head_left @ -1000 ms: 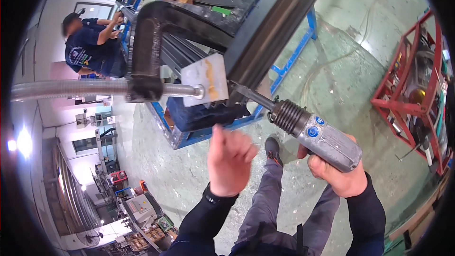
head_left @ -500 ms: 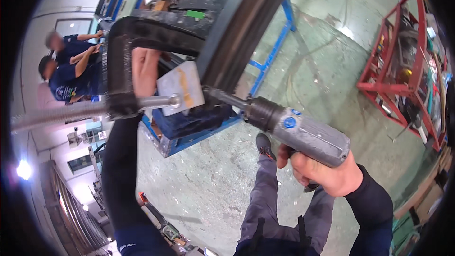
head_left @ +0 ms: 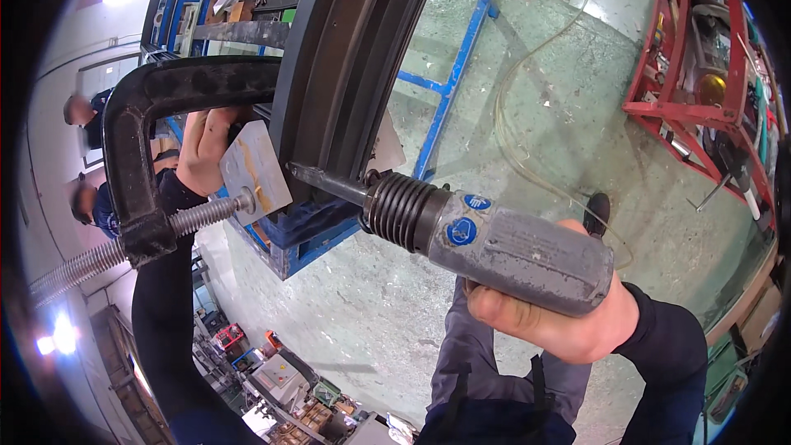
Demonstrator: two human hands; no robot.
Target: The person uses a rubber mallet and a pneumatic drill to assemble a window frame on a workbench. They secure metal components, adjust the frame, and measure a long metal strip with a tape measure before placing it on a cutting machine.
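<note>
In my right hand point(head_left: 568, 313) is a worn grey air hammer point(head_left: 527, 255), with a coil spring at its front. Its chisel bit point(head_left: 334, 184) reaches the lower end of a long dark steel profile point(head_left: 317, 74). A large black C-clamp point(head_left: 136, 148) stands around the profile's left side. The clamp's threaded screw point(head_left: 206, 216) presses on a pale metal plate point(head_left: 257, 171) with a yellowish streak. Behind the clamp frame, my left hand point(head_left: 202, 148) is bent beside the plate. Its fingertips are partly hidden, and what they grip cannot be made out.
Blue stand legs point(head_left: 457, 74) support the work. A red rack point(head_left: 684, 107) of tools stands at right. A clear hose point(head_left: 503, 107) lies across the floor. Two people point(head_left: 86, 115) are at far left. Machinery point(head_left: 280, 379) stands at lower left.
The view has shifted, so the clamp and profile sit further left. The air hammer appears larger and closer, its bit still at the profile's end. My left fingers look more bent.
</note>
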